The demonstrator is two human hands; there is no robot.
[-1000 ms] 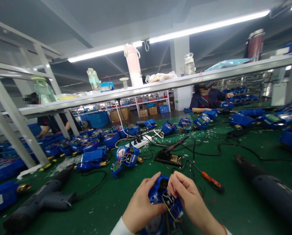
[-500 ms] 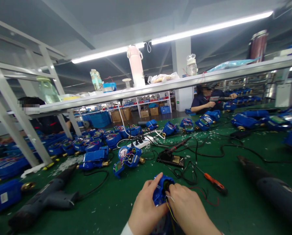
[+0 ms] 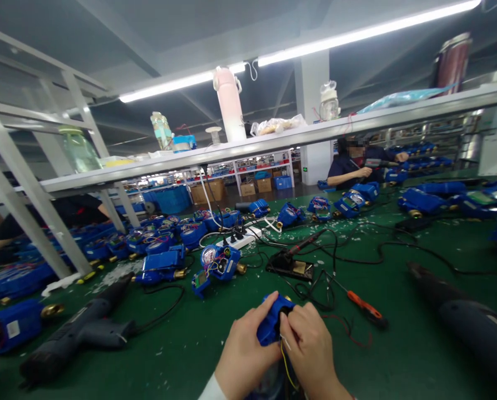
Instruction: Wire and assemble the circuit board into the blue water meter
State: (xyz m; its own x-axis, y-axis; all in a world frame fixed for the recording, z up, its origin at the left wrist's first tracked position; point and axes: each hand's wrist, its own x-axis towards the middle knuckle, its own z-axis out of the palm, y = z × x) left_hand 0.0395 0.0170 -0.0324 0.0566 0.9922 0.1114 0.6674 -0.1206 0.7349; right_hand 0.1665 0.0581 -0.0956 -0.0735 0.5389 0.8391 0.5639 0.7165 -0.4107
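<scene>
Two long ceiling tubes (image 3: 356, 36) across the upper frame glare white and light the green tabletop (image 3: 398, 355) evenly with soft shadows, while wide-lens distortion bends the shelf (image 3: 273, 145) and blurs the tools at the lower corners.

No writing is reading clearly. A white sticker (image 3: 13, 329) on the blue meter (image 3: 28, 322) at nine o'clock and a green sign (image 3: 305, 169) on the pillar (image 3: 312, 111) at one o'clock are blurring out; the held blue casing (image 3: 270, 328) is showing none.

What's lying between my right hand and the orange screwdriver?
A thin red wire lies on the green mat beside the right hand; head view.
</scene>
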